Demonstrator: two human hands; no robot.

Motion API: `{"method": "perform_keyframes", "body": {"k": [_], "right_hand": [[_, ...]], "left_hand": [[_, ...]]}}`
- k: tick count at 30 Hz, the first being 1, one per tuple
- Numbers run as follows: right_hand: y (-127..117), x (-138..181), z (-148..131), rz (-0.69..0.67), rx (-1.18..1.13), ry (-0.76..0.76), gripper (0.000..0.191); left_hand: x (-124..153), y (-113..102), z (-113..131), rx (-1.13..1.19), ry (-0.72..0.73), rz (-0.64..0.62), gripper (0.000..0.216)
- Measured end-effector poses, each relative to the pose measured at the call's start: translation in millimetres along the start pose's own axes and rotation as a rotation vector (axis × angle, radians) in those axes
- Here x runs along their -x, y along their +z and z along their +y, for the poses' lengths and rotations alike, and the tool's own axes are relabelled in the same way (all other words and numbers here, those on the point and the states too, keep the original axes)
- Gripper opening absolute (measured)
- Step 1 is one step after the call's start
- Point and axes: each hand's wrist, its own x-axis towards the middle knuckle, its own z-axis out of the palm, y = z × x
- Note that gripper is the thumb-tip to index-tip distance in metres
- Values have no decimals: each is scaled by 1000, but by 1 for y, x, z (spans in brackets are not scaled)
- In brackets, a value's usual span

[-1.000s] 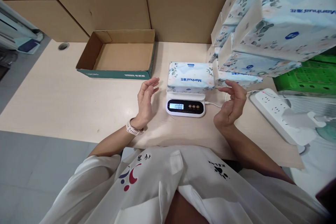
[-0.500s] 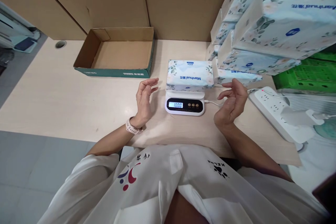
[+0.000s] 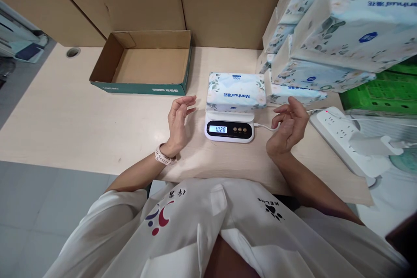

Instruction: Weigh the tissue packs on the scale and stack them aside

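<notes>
- From where I stand, I see a tissue pack (image 3: 236, 91) sitting flat on a white scale (image 3: 211, 117), between the two hands and a bit past them.
- The left hand (image 3: 177, 124) holds nothing. Its fingers bend softly toward the pack, with a gap between.
- The right hand (image 3: 288, 128) looks let go too, with its fingers curled and nothing in them that I can see.
- Putting the pack on the scale looks done to me. The lit screen (image 3: 218, 129) seems to say 102.8, so I think the weighing is going on.
- Taking the pack off is not done yet, if that is part of the job.
- Past the left hand, farther out, is a box (image 3: 140, 88) with no lid.
- Past the right hand is a big pile of packs (image 3: 368, 21). The top of the pile is cut off, so I can't count them all.
- The right fingertips are in front of the low pack (image 3: 275, 93) by the pile. I can't tell if they touch it.
- The pack hides the back part of the scale, and the tiny words by the buttons (image 3: 240, 130) are too small to read.
- Low down, to the right of the right hand, something dark (image 3: 404, 241) is cut off, and I can't tell what it is.
</notes>
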Motion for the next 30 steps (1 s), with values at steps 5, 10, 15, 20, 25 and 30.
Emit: {"method": "perform_keyframes", "body": {"k": [5, 10, 15, 20, 25, 30], "right_hand": [[1, -4, -4, 6, -59, -67, 47], [1, -3, -2, 25, -1, -5, 50], [1, -2, -3, 26, 13, 51, 52], [2, -2, -3, 31, 38, 65, 56], [2, -4, -7, 25, -5, 23, 49], [2, -6, -10, 29, -21, 22, 46]], "left_hand": [[-1, -1, -1, 6, -3, 0, 28], [0, 1, -2, 26, -4, 4, 28], [-13, -7, 4, 99, -175, -69, 20], [-40, -32, 12, 266, -522, -220, 22], [-50, -45, 11, 274, -452, -214, 23], [-48, -43, 9, 280, -451, -219, 21]]}}
